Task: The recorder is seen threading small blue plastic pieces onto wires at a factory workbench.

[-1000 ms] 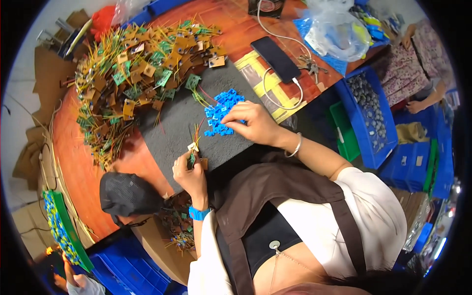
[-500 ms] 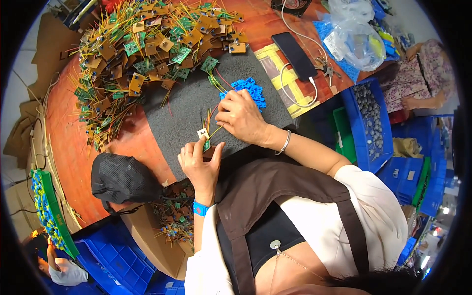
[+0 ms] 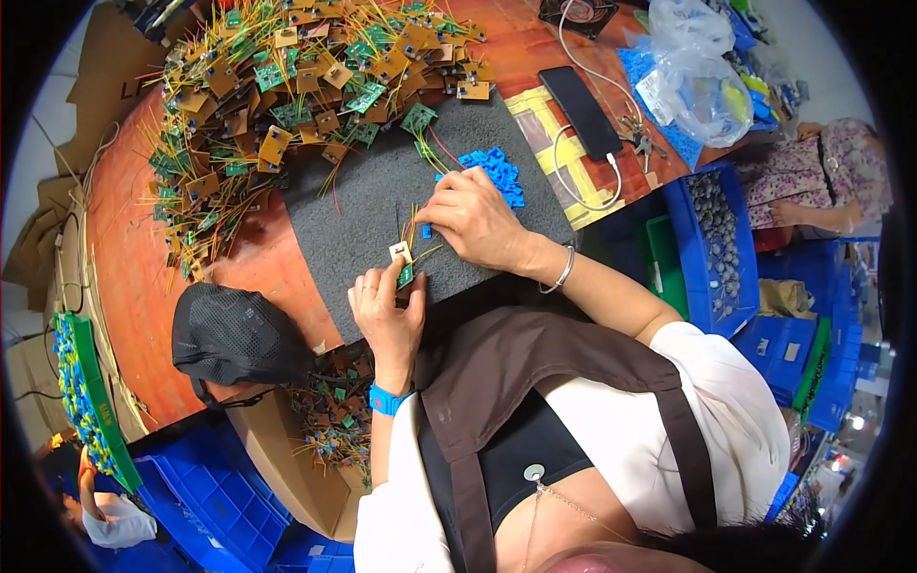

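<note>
My left hand (image 3: 388,310) is closed on a small green circuit board (image 3: 406,276), thumb and forefinger pinching it against the dark grey mat. A cream-coloured connector (image 3: 400,252) sits at the board's far end, and thin red and yellow wires (image 3: 409,229) stick out beyond it. Just to the right, my right hand (image 3: 480,222) has its fingers pinched together at a small blue plastic piece (image 3: 426,231), close to the wires' tips. Behind that hand lies a pile of blue plastic pieces (image 3: 501,175). Another green board (image 3: 417,118) with wires rests farther back on the mat (image 3: 353,196).
A large heap of wired boards (image 3: 306,86) covers the table's far left. A black mesh cap-like item (image 3: 239,334) lies at the near left edge. On the right are a phone (image 3: 580,113) on a white cable, keys (image 3: 642,143) and a blue bin (image 3: 702,277) of grey parts.
The yellow wire that ran to my right fingertips now stands free. A blue piece now shows at those fingertips. My left hand stays on the board; the whole view has shifted slightly.
</note>
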Tool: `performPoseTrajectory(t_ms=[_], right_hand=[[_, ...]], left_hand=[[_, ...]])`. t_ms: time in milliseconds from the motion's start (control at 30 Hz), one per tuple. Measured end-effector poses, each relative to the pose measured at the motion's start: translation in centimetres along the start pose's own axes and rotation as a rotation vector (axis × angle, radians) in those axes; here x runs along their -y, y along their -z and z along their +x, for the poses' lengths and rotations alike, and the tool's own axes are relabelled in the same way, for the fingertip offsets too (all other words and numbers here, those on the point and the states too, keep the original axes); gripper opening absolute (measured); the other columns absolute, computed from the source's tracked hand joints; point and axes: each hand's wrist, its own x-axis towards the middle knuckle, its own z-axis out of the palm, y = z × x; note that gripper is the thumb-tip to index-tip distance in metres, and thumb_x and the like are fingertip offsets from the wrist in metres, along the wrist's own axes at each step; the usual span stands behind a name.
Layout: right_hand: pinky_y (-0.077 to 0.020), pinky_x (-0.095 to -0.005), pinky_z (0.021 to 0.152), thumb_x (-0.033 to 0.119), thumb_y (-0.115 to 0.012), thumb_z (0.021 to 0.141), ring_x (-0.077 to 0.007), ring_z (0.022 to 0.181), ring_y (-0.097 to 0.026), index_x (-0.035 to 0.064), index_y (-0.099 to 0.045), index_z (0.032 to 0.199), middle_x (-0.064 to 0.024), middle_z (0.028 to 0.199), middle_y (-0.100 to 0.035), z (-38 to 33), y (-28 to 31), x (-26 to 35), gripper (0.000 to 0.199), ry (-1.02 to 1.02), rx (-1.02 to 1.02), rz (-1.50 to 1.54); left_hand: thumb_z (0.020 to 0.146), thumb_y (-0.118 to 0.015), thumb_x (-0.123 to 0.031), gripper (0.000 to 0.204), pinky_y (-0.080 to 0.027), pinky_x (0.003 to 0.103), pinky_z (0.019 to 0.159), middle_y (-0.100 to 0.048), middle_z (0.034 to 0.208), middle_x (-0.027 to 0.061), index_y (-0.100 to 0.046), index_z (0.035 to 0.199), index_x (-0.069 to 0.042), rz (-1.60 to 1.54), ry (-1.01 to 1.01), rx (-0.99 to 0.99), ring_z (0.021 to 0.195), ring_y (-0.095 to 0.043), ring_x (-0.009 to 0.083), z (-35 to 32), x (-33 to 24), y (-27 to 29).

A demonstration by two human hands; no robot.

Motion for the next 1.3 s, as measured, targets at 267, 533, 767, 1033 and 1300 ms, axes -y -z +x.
performPoseTrajectory(t_ms=[267,533,767,1033,1300], right_hand=[[-0.041,-0.0399,0.089,0.013,-0.078,0.074,-0.0202,0.097,-0.061,0.0114,-0.075,0.088,0.0003,0.088,-0.068,-0.6,-1.1,0.6,0.014,0.009,0.064,-0.06],[-0.0407,-0.0397,0.089,0.014,-0.078,0.074,-0.0196,0.1,-0.061,0.0117,-0.074,0.088,0.0001,0.09,-0.068,-0.5,-0.9,1.6,0.015,-0.044,0.008,-0.026],[-0.0432,-0.0396,0.087,0.016,-0.077,0.076,-0.0224,0.094,-0.061,0.0101,-0.069,0.078,-0.0017,0.085,-0.065,0.3,-1.5,1.8,0.01,-0.017,0.027,0.003],[-0.0533,-0.0414,0.072,0.015,-0.075,0.076,-0.0282,0.084,-0.062,0.008,-0.066,0.076,-0.0052,0.079,-0.063,1.4,-3.9,2.2,0.011,-0.113,0.095,0.268],[-0.0522,-0.0407,0.072,0.016,-0.075,0.075,-0.0276,0.089,-0.06,0.0099,-0.064,0.073,-0.0047,0.083,-0.062,1.9,-5.3,2.3,0.014,-0.111,0.079,0.215]], left_hand=[[0.08,-0.08,-0.014,0.032,-0.042,0.038,0.077,-0.063,0.087,0.007,-0.072,0.109,-0.005,-0.011,-0.019,-0.014,0.083,-0.058,0.0264,0.0,-0.3,0.0],[0.081,-0.08,-0.014,0.032,-0.042,0.038,0.078,-0.062,0.089,0.0069,-0.072,0.111,-0.005,0.038,-0.036,-0.019,0.084,-0.058,0.0255,0.0,-0.1,0.0],[0.08,-0.08,-0.014,0.033,-0.043,0.038,0.078,-0.061,0.088,0.0068,-0.072,0.111,-0.005,0.043,-0.032,-0.006,0.084,-0.058,0.0255,-0.1,-0.2,0.0],[0.078,-0.078,-0.013,0.032,-0.043,0.041,0.078,-0.059,0.088,0.0085,-0.071,0.108,-0.005,0.021,-0.07,-0.018,0.086,-0.057,0.0288,-0.1,-0.2,-0.1],[0.079,-0.077,-0.014,0.031,-0.041,0.043,0.076,-0.058,0.087,0.0102,-0.07,0.108,-0.005,0.053,-0.087,-0.013,0.086,-0.056,0.0316,0.0,0.4,-0.1]])
